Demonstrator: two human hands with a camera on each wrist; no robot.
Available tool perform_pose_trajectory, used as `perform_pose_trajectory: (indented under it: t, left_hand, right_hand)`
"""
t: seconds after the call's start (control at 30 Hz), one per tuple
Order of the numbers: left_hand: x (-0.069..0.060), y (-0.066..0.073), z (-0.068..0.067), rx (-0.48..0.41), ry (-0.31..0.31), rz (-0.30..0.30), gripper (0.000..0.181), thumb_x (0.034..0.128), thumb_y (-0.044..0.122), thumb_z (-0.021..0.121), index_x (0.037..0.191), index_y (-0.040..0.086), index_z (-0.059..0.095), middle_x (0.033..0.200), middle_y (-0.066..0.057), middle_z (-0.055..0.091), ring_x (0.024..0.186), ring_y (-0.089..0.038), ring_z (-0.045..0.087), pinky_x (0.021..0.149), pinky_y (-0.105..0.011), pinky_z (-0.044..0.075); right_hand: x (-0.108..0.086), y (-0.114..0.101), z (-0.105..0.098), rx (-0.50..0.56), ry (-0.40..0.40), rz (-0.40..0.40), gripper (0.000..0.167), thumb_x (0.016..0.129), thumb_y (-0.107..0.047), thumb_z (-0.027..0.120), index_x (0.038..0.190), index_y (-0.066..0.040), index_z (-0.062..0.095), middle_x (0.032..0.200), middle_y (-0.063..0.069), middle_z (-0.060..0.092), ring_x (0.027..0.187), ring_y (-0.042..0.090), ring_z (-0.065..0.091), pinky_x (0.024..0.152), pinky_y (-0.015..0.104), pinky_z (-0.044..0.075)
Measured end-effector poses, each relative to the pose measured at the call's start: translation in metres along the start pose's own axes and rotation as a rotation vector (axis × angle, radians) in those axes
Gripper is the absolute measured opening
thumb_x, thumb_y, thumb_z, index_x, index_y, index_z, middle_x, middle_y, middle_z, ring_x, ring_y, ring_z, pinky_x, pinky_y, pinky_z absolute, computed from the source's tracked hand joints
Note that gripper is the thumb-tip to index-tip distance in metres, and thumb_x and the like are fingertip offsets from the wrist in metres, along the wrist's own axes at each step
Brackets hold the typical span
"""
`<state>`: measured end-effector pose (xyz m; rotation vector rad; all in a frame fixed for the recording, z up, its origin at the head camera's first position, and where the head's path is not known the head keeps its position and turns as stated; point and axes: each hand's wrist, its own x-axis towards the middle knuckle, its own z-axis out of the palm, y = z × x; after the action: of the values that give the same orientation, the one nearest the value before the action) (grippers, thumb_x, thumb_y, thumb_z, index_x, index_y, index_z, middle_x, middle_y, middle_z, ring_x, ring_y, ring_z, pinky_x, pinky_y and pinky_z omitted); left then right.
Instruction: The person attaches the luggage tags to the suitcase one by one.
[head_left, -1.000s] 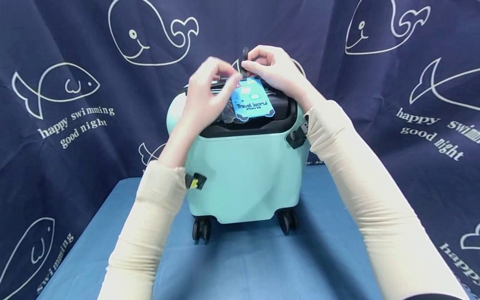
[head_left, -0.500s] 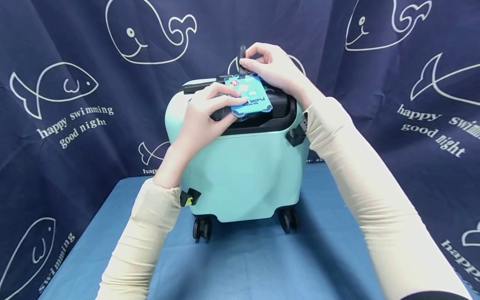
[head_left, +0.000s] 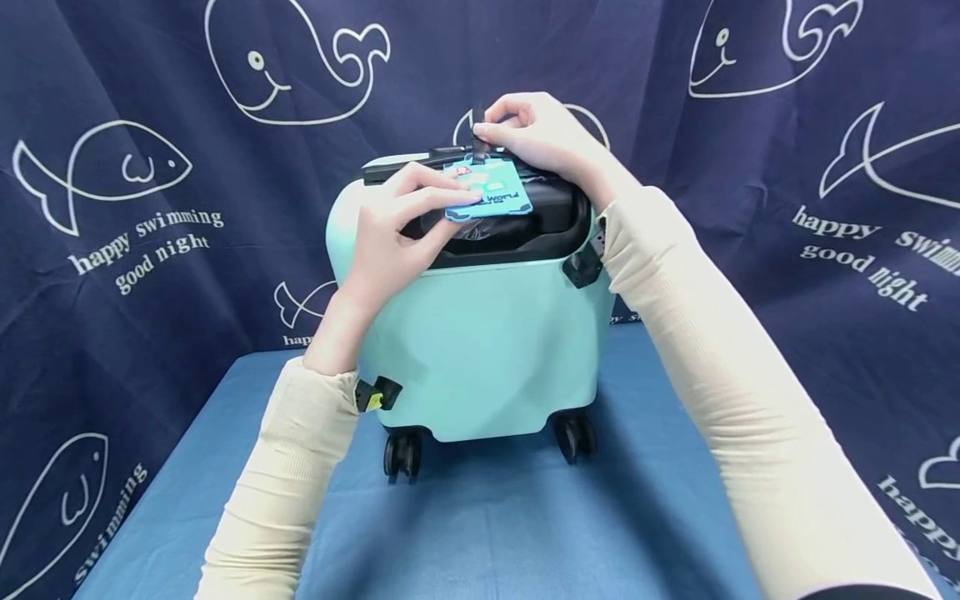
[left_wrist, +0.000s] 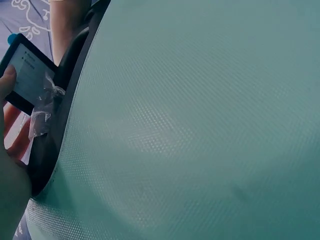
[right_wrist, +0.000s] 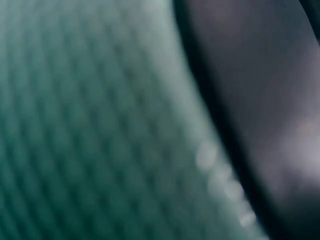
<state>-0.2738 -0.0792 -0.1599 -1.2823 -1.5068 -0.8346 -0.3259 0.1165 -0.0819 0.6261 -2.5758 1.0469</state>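
Observation:
A mint-green suitcase (head_left: 480,350) stands upright on its black wheels. Over its black top panel lies a blue luggage tag (head_left: 498,200) printed with white and dark lettering. My left hand (head_left: 397,225) pinches the tag's left side, fingers on the front and thumb beneath. The left wrist view shows the back of the luggage tag (left_wrist: 32,72), with the thumb on it. A black strap (head_left: 478,146) rises from the tag's top, and my right hand (head_left: 543,137) pinches it between thumb and fingers. In the right wrist view only the blurred suitcase shell (right_wrist: 90,130) and black panel show.
Clear crumpled plastic wrap (left_wrist: 42,112) clings near the suitcase handle. A blue cloth (head_left: 480,533) covers the table under the wheels. Behind hangs a dark blue curtain (head_left: 150,50) with white whale and fish drawings.
My left hand has come down onto the tag and taken hold of its left side. Both hands and the tag have since shifted slightly left, and the tag's lower edge has lifted.

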Motion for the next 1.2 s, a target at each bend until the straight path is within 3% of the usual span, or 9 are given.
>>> perform_pose_trajectory:
  t: [0.23,0.47,0.77,0.97,1.1,1.2]
  left_hand:
    - [-0.009,0.001,-0.001,-0.043,-0.008,0.008,0.017,0.079,-0.004,0.066,0.094,0.001,0.073,0.092,-0.014,0.068,0.104,-0.03,0.064,0.097,-0.037,0.044]
    - [-0.007,-0.001,-0.002,-0.068,0.006,-0.007,0.017,0.0788,-0.003,0.068,0.093,0.003,0.074,0.092,-0.013,0.068,0.104,-0.029,0.062,0.096,-0.037,0.044]
    - [-0.012,-0.006,-0.006,-0.011,-0.049,-0.015,0.017,0.0791,0.0,0.069,0.095,0.003,0.074,0.095,-0.014,0.068,0.106,-0.028,0.063,0.098,-0.038,0.043]
    - [-0.015,-0.009,-0.003,0.021,-0.073,0.001,0.017,0.0811,0.003,0.068,0.097,0.003,0.073,0.097,-0.013,0.068,0.107,-0.027,0.061,0.099,-0.037,0.041]
    - [-0.015,-0.009,0.001,0.025,-0.075,-0.007,0.017,0.0816,0.004,0.068,0.098,0.004,0.073,0.098,-0.013,0.069,0.106,-0.026,0.06,0.099,-0.034,0.04]
    - [-0.017,-0.009,0.003,0.026,-0.082,-0.016,0.018,0.0816,0.003,0.068,0.099,0.004,0.073,0.099,-0.013,0.068,0.107,-0.026,0.06,0.099,-0.034,0.04]
  right_hand:
    - [-0.002,-0.001,-0.001,-0.131,-0.004,0.019,0.038,0.089,-0.046,0.057,0.107,-0.014,0.067,0.082,-0.009,0.061,0.082,0.007,0.05,0.076,0.019,0.035]
    - [0.001,0.001,-0.003,-0.119,0.007,0.029,0.038,0.088,-0.049,0.058,0.103,-0.016,0.07,0.079,-0.011,0.059,0.082,0.006,0.049,0.075,0.019,0.035]
    - [0.006,0.005,0.003,-0.054,0.038,0.045,0.034,0.082,-0.051,0.064,0.087,-0.019,0.071,0.076,-0.01,0.062,0.081,0.008,0.051,0.076,0.019,0.035]
    - [0.005,0.009,0.002,-0.074,0.076,0.044,0.035,0.08,-0.052,0.066,0.091,-0.018,0.069,0.07,-0.013,0.061,0.076,0.007,0.053,0.074,0.019,0.036]
    - [0.003,0.014,0.001,-0.089,0.143,0.009,0.037,0.081,-0.05,0.065,0.097,-0.016,0.069,0.075,-0.012,0.06,0.075,0.004,0.053,0.072,0.017,0.037]
    - [-0.001,0.016,0.003,-0.068,0.264,-0.053,0.035,0.083,-0.045,0.064,0.098,-0.014,0.07,0.078,-0.014,0.058,0.074,0.002,0.052,0.071,0.016,0.037]
